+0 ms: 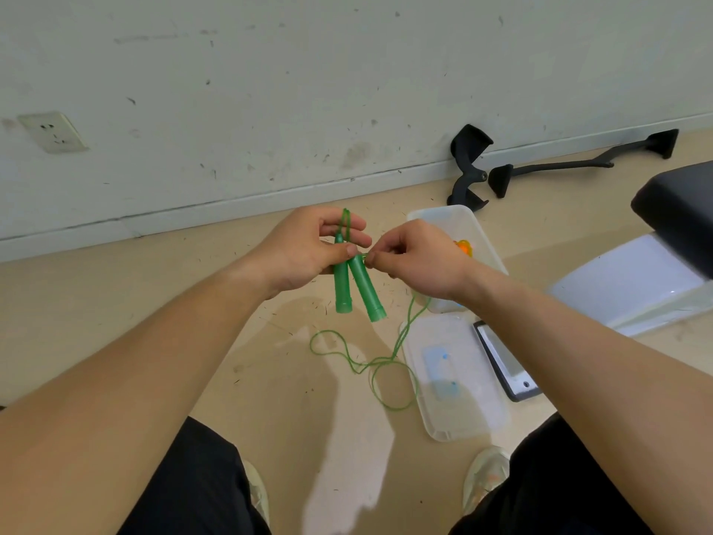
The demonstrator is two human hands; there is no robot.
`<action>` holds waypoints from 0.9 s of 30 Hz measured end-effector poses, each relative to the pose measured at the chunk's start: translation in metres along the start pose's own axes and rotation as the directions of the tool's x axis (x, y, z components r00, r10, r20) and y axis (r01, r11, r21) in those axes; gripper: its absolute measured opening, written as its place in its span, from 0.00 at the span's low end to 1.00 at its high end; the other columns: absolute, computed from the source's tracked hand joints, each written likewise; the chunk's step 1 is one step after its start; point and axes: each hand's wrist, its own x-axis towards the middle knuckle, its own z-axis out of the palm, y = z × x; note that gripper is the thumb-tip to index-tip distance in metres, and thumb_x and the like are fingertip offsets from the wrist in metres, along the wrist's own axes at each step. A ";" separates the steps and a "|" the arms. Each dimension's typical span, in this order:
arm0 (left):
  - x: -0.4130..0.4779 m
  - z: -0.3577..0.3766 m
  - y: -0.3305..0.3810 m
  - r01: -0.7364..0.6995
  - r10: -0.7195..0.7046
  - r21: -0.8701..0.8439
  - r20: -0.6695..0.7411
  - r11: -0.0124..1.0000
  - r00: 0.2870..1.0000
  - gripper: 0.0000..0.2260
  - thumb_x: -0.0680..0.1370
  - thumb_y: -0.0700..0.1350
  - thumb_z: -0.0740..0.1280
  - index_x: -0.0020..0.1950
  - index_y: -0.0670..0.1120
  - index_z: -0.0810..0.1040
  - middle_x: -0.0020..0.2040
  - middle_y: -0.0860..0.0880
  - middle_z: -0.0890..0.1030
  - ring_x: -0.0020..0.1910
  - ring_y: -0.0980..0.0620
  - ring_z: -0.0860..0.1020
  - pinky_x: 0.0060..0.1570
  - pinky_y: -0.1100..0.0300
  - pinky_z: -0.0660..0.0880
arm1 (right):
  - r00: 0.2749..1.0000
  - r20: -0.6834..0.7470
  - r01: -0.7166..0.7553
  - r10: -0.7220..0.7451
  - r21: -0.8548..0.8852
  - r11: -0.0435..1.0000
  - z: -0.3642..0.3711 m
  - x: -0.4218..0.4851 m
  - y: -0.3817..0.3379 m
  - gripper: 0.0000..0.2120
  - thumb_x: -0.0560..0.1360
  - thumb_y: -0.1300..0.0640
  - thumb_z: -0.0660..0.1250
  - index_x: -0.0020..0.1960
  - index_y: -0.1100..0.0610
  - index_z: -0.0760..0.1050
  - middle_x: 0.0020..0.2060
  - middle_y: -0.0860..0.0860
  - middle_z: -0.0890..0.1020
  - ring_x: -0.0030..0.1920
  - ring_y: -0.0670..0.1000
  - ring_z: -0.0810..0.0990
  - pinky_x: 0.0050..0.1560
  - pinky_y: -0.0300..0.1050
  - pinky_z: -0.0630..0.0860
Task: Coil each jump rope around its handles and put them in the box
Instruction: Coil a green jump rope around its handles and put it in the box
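My left hand (308,249) grips the two green jump rope handles (357,285) side by side, their ends pointing down. The thin green rope (370,364) loops above my left fingers and trails down onto the floor in loose loops. Beside the handles, my right hand (416,260) pinches the rope. A clear plastic box (482,241) stands on the floor behind my right hand, with an orange thing (465,247) inside it.
The box's clear lid (455,380) lies on the floor in front of the box. A black-framed flat object (505,364) lies right of it. Black chair parts (468,167) lie by the wall. A white and black seat (656,264) is at right. My shoes (486,476) are below.
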 end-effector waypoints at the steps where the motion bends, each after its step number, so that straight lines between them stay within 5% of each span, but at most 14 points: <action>1: 0.000 -0.001 0.000 0.005 -0.005 -0.011 0.005 1.000 1.000 0.13 0.79 0.34 0.68 0.60 0.47 0.78 0.53 0.53 0.85 0.50 0.55 0.84 0.45 0.63 0.79 | 1.000 -0.002 -0.005 0.005 0.012 1.000 -0.001 0.000 -0.001 0.10 0.77 0.51 0.69 0.43 0.55 0.85 0.33 0.50 0.83 0.32 0.43 0.77 0.33 0.37 0.73; 3: -0.001 -0.002 0.001 0.011 -0.010 -0.045 0.022 0.999 1.000 0.14 0.79 0.34 0.67 0.60 0.49 0.79 0.54 0.54 0.85 0.52 0.54 0.84 0.51 0.57 0.80 | 0.999 -0.013 -0.039 0.041 0.076 0.996 -0.001 -0.001 -0.004 0.10 0.77 0.53 0.68 0.44 0.57 0.85 0.31 0.47 0.81 0.28 0.41 0.73 0.32 0.33 0.70; 5: -0.001 -0.002 0.002 0.017 -0.013 -0.089 0.043 0.996 0.999 0.14 0.79 0.33 0.66 0.59 0.49 0.79 0.54 0.54 0.85 0.54 0.53 0.84 0.56 0.52 0.79 | 0.992 -0.005 -0.118 0.123 0.258 0.959 -0.002 -0.001 -0.005 0.11 0.77 0.56 0.68 0.45 0.63 0.83 0.30 0.50 0.77 0.28 0.47 0.70 0.32 0.40 0.69; 9: -0.001 -0.001 0.004 0.009 -0.003 -0.115 0.052 0.993 0.999 0.14 0.79 0.33 0.66 0.59 0.48 0.79 0.53 0.52 0.85 0.54 0.50 0.84 0.59 0.47 0.78 | 0.965 0.151 -0.262 0.214 0.585 0.768 -0.005 -0.002 -0.007 0.10 0.74 0.63 0.63 0.50 0.68 0.79 0.27 0.49 0.67 0.26 0.48 0.60 0.28 0.42 0.58; 17: 0.001 0.004 0.001 0.003 -0.006 -0.076 -0.029 0.997 1.000 0.11 0.79 0.34 0.67 0.57 0.47 0.79 0.52 0.51 0.85 0.50 0.51 0.85 0.48 0.56 0.79 | 0.981 0.100 -0.192 0.168 0.334 0.923 -0.006 -0.005 -0.009 0.11 0.76 0.58 0.65 0.46 0.61 0.84 0.28 0.48 0.75 0.28 0.47 0.67 0.34 0.43 0.66; 21: 0.000 0.004 0.002 0.002 0.005 -0.079 0.081 0.997 0.997 0.12 0.78 0.32 0.67 0.58 0.47 0.80 0.50 0.52 0.85 0.51 0.52 0.84 0.49 0.57 0.80 | 0.973 0.056 -0.224 0.223 0.450 0.864 -0.008 -0.005 -0.010 0.09 0.78 0.56 0.62 0.49 0.58 0.80 0.28 0.48 0.73 0.26 0.47 0.65 0.29 0.41 0.63; 27: -0.002 -0.001 0.007 0.007 0.024 -0.155 0.196 0.988 0.980 0.13 0.78 0.30 0.66 0.58 0.44 0.79 0.48 0.49 0.85 0.52 0.50 0.83 0.50 0.58 0.80 | 0.937 0.267 -0.346 0.225 0.620 0.704 -0.017 -0.006 -0.012 0.14 0.78 0.56 0.60 0.55 0.50 0.83 0.28 0.48 0.64 0.30 0.48 0.55 0.32 0.43 0.53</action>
